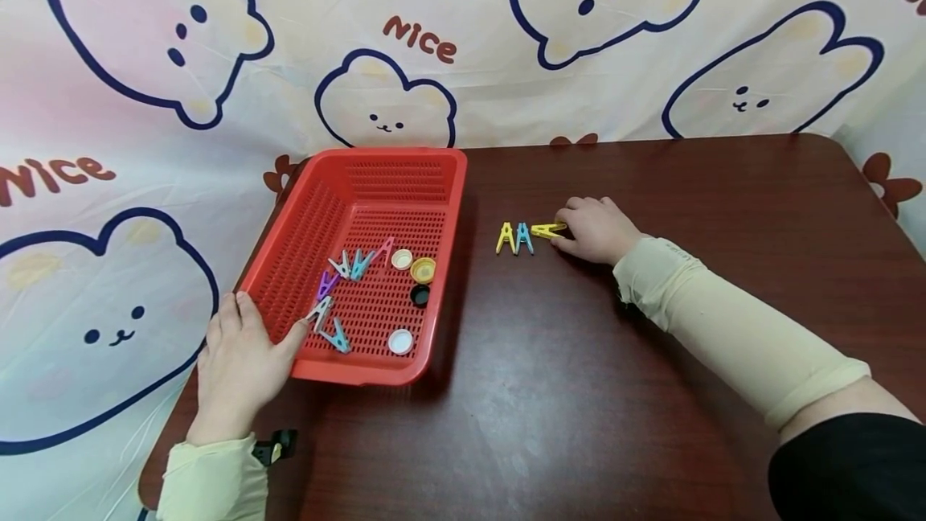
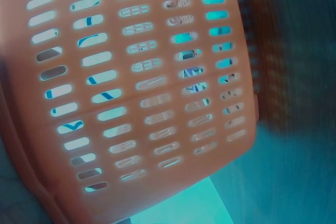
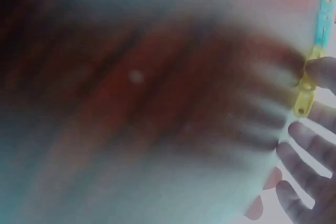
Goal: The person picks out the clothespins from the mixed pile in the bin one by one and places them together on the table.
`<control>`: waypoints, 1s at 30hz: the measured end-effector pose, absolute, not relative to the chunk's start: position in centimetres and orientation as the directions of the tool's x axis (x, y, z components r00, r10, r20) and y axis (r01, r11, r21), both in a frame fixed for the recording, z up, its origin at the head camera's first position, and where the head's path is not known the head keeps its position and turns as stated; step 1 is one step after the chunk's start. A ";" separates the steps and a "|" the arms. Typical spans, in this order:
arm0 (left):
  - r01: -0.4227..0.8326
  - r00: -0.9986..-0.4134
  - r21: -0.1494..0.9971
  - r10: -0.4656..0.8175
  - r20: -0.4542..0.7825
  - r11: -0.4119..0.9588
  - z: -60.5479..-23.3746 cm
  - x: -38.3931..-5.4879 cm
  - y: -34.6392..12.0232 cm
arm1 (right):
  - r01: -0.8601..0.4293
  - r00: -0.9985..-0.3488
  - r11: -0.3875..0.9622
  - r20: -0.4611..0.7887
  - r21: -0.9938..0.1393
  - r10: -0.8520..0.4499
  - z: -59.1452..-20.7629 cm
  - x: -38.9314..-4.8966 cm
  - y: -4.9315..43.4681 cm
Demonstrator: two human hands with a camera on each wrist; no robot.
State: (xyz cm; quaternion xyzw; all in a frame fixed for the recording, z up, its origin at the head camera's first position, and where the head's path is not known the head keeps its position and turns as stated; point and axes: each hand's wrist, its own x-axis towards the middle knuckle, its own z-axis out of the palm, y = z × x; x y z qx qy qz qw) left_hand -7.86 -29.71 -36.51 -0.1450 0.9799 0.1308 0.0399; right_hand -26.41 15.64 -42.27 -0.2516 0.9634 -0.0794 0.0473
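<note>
On the table, my right hand (image 1: 596, 229) pinches a yellow clothespin (image 1: 547, 230) between thumb and fingers. In the right wrist view the thumb lies across that clothespin (image 3: 304, 100). Just left of it stand a blue clothespin (image 1: 524, 239) and another yellow clothespin (image 1: 506, 238), side by side in a row. My left hand (image 1: 242, 360) grips the near left corner of a red plastic basket (image 1: 362, 372), thumb over the rim. The left wrist view shows the basket's slotted wall (image 2: 121, 124) close up. Inside the basket lie several clothespins, including a purple one (image 1: 327, 285) and a pink one (image 1: 386, 248).
Bottle caps lie along the basket's right side: a cream cap (image 1: 401, 260), a yellow cap (image 1: 423, 270), a black cap (image 1: 419, 296) and a white cap (image 1: 400, 342). The dark brown table (image 1: 550, 392) meets a patterned cloth (image 1: 492, 103) at the back and left.
</note>
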 end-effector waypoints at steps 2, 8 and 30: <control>-0.299 -0.954 0.246 -0.277 -0.118 0.922 -36.5 -7.8 -29.8 | -0.459 -0.881 0.874 -0.042 -0.161 -0.471 -42.4 -26.4 15.5; -0.299 -0.953 0.254 -0.278 -0.118 0.920 -36.6 -7.8 -29.9 | -0.408 -0.888 0.823 -0.036 -0.396 -0.458 -42.6 -26.7 15.2; -0.279 -0.960 0.275 -0.266 -0.084 0.920 -36.8 -7.7 -30.1 | -0.060 -0.945 0.698 -0.184 -0.713 -0.269 -42.1 -26.7 13.3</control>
